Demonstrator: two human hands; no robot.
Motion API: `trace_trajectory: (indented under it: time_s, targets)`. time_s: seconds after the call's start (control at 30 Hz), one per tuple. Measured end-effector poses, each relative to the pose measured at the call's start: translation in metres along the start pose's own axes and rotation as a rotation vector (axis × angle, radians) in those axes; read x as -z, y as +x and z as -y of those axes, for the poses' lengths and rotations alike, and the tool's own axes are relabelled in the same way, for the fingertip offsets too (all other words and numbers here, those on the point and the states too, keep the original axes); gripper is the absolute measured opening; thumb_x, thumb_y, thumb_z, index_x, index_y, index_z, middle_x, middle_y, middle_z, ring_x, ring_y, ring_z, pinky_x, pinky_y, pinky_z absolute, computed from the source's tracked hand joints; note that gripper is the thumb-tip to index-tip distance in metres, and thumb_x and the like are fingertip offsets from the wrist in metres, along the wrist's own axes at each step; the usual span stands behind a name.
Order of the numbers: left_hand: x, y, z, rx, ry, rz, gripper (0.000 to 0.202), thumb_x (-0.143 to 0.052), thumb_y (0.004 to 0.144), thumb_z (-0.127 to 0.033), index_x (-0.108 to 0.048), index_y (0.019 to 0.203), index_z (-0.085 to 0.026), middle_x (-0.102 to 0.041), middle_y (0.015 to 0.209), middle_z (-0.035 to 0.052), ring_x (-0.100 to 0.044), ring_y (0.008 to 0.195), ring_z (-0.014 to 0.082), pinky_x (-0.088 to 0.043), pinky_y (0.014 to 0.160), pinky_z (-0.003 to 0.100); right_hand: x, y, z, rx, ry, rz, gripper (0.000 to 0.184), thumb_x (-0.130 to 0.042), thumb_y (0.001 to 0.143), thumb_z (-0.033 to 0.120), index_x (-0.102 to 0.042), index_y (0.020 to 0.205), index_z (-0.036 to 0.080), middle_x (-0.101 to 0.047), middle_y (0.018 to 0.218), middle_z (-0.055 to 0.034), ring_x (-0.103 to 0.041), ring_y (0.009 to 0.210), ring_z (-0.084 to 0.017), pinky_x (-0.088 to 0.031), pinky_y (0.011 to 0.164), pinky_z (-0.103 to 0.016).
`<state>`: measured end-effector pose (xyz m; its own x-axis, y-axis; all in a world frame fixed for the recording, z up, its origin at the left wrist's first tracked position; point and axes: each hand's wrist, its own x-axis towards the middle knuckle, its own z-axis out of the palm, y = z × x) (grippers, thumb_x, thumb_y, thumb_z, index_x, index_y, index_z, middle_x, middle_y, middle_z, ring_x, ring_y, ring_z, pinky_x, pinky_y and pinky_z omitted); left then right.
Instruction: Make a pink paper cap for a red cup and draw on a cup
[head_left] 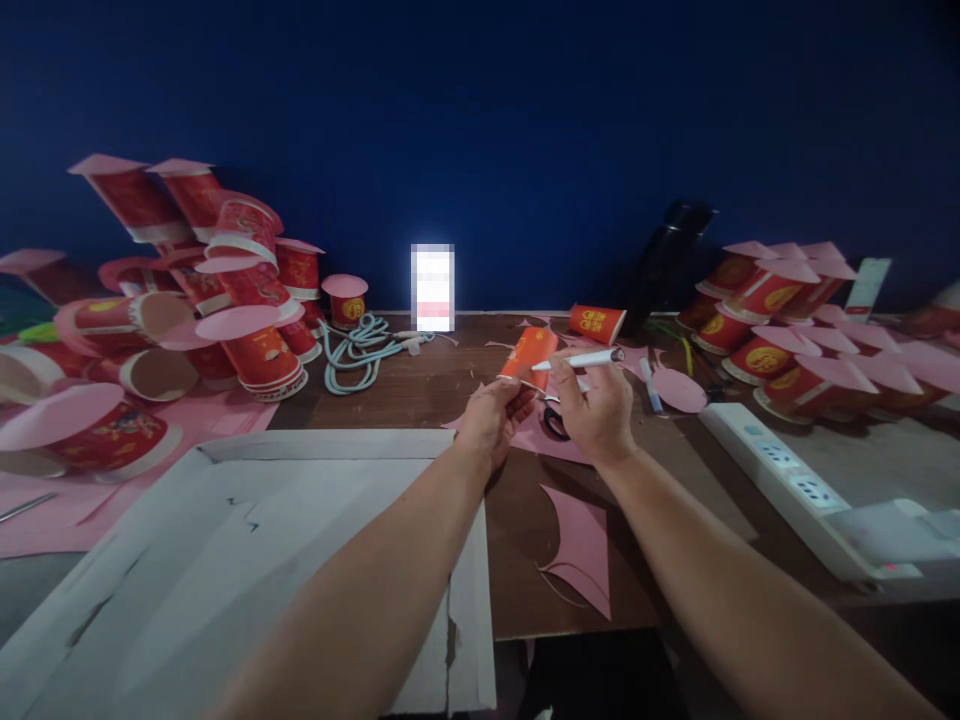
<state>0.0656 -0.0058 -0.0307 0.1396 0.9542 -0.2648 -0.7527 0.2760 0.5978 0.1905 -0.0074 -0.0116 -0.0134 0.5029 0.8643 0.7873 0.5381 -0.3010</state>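
Note:
My left hand [495, 420] is closed on the rim end of a red paper cup [528, 350], which lies tilted on its side. In my right hand [600, 410] is a white marker pen [585, 359], its narrow end pointing left at the cup. Whether the tip touches the cup I cannot tell. Below my right hand, the dark handle of scissors [554, 424] shows, partly hidden. A second red paper cup [597, 323] with gold characters lies on its side just behind. Pink paper scraps [581, 545] are scattered around both hands.
Red cups with pink paper discs are piled at left [255, 345] and right [772, 355]. A white cardboard box lid [300, 560] lies front left. Also present are a coiled cable [352, 358], a lit phone [433, 288], a black bottle [667, 255] and a power strip [787, 490].

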Motion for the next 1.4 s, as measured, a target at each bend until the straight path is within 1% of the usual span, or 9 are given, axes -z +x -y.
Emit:
trace_trajectory:
  time_s: [0.2, 0.4, 0.5, 0.6, 0.7, 0.87, 1.1, 1.27, 1.4]
  targets:
    - [-0.0006, -0.0001, -0.0001, 0.002, 0.007, -0.002, 0.007, -0.058, 0.074, -0.013, -0.064, 0.078, -0.012, -0.065, 0.07, 0.0035, -0.059, 0.061, 0.008, -0.046, 0.066, 0.021, -0.0008, 0.0001, -0.002, 0.017, -0.027, -0.029, 0.013, -0.051, 0.088, 0.03, -0.059, 0.086, 0.019, -0.068, 0.088, -0.0073, -0.061, 0.086, -0.021, -0.045, 0.079, -0.037]
    - [-0.0017, -0.0006, -0.001, -0.01, 0.012, -0.023, 0.007, -0.059, 0.074, -0.013, -0.064, 0.078, -0.012, -0.065, 0.069, 0.0036, -0.06, 0.062, 0.0087, -0.046, 0.066, 0.023, -0.0002, -0.0003, -0.0001, 0.026, -0.003, -0.016, 0.012, -0.051, 0.088, 0.029, -0.058, 0.087, 0.019, -0.068, 0.089, -0.0075, -0.061, 0.088, -0.021, -0.045, 0.081, -0.037]
    - [-0.0032, -0.0015, -0.0021, -0.001, 0.011, -0.027, 0.009, -0.057, 0.075, -0.012, -0.064, 0.08, -0.011, -0.065, 0.07, 0.0038, -0.06, 0.062, 0.0084, -0.046, 0.066, 0.022, -0.0002, -0.0007, 0.0003, 0.029, 0.0, -0.003, 0.012, -0.051, 0.088, 0.029, -0.058, 0.088, 0.02, -0.067, 0.088, -0.0075, -0.061, 0.088, -0.021, -0.045, 0.081, -0.037]
    - [-0.0048, -0.0022, -0.0033, 0.007, 0.009, -0.042, 0.01, -0.055, 0.076, -0.012, -0.065, 0.079, -0.011, -0.065, 0.068, 0.0038, -0.06, 0.061, 0.0082, -0.046, 0.065, 0.022, -0.0004, -0.0009, -0.0003, 0.032, -0.005, -0.017, 0.011, -0.051, 0.088, 0.028, -0.058, 0.088, 0.02, -0.067, 0.088, -0.0074, -0.061, 0.088, -0.021, -0.045, 0.081, -0.037]
    - [-0.0055, -0.0021, -0.0039, 0.014, -0.002, -0.051, 0.01, -0.054, 0.075, -0.011, -0.065, 0.077, -0.011, -0.065, 0.067, 0.0042, -0.06, 0.061, 0.0084, -0.046, 0.067, 0.022, -0.0001, -0.001, -0.0007, 0.028, 0.0, -0.016, 0.012, -0.051, 0.088, 0.028, -0.058, 0.087, 0.019, -0.067, 0.089, -0.0074, -0.06, 0.087, -0.021, -0.045, 0.08, -0.037]
    - [-0.0053, -0.0016, -0.0038, 0.011, -0.02, -0.055, 0.01, -0.054, 0.075, -0.009, -0.061, 0.068, -0.011, -0.064, 0.064, 0.0043, -0.06, 0.06, 0.0088, -0.048, 0.067, 0.022, 0.0003, -0.0015, 0.0007, -0.007, -0.018, 0.022, 0.015, -0.05, 0.088, 0.032, -0.059, 0.086, 0.02, -0.067, 0.083, -0.0058, -0.059, 0.08, -0.02, -0.044, 0.076, -0.036]
    - [-0.0043, -0.002, -0.0036, 0.015, -0.005, -0.041, 0.009, -0.055, 0.075, -0.011, -0.064, 0.074, -0.011, -0.065, 0.066, 0.0043, -0.061, 0.061, 0.0089, -0.048, 0.067, 0.022, 0.0003, -0.0008, 0.001, 0.0, -0.011, -0.003, 0.015, -0.05, 0.089, 0.031, -0.059, 0.087, 0.019, -0.068, 0.086, -0.0064, -0.06, 0.082, -0.02, -0.044, 0.077, -0.035]
    - [-0.0046, -0.0025, -0.0039, 0.01, -0.011, -0.051, 0.008, -0.055, 0.074, -0.01, -0.061, 0.069, -0.012, -0.064, 0.065, 0.0037, -0.06, 0.061, 0.0089, -0.047, 0.07, 0.023, 0.0011, -0.0006, 0.0022, -0.029, -0.016, 0.019, 0.017, -0.05, 0.088, 0.034, -0.059, 0.083, 0.02, -0.067, 0.08, -0.0051, -0.06, 0.077, -0.02, -0.044, 0.074, -0.034]
    - [-0.0049, -0.0024, -0.0041, 0.014, -0.01, -0.053, 0.009, -0.055, 0.074, -0.01, -0.061, 0.069, -0.012, -0.064, 0.066, 0.004, -0.06, 0.061, 0.009, -0.048, 0.07, 0.023, 0.0009, -0.0006, 0.0027, -0.024, -0.015, 0.012, 0.017, -0.049, 0.089, 0.034, -0.058, 0.084, 0.02, -0.067, 0.082, -0.0057, -0.059, 0.078, -0.02, -0.044, 0.075, -0.035]
